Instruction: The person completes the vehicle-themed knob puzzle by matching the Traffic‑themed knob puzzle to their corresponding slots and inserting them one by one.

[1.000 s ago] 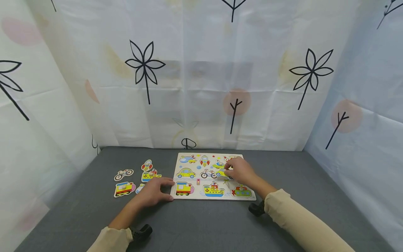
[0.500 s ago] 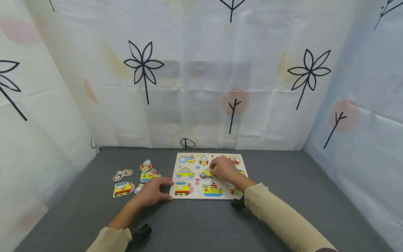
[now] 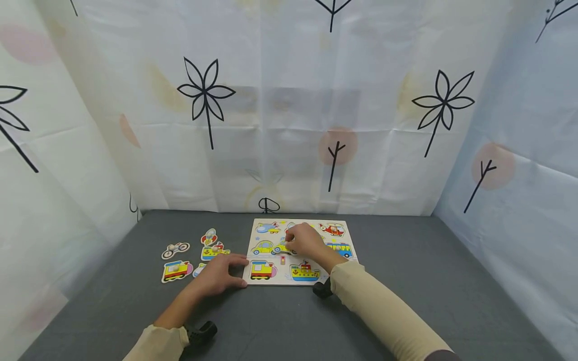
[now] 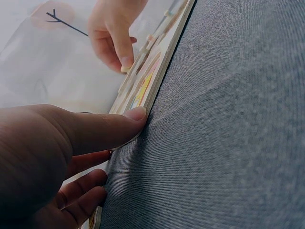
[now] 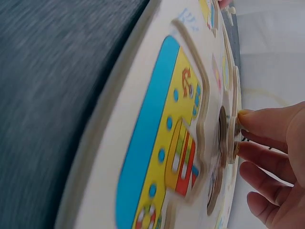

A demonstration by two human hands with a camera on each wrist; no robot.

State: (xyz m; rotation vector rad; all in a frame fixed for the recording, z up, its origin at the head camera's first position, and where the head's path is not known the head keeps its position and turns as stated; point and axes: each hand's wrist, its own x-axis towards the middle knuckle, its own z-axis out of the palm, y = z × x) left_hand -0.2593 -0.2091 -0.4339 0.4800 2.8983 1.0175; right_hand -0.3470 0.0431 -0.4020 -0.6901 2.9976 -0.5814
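A pale wooden puzzle board printed with vehicles lies on the grey table. My right hand pinches a yellow car puzzle piece by its knob, between thumb and index finger. The piece overlaps the printed car and the bicycle area in the head view; in the right wrist view its edge stands close over the board. My left hand rests at the board's left edge, its straight thumb against the front corner and index finger further back. The printed ship recess shows in front of the right hand.
Left of the board lie loose knobbed pieces: a motorcycle, a train, a rocket and a ship. Another piece is partly hidden by the left hand. A bus sits at the board's right.
My right hand has carried the car piece leftward across the board's middle row, from right of the bicycle to the printed car. My left hand stays at the left edge.
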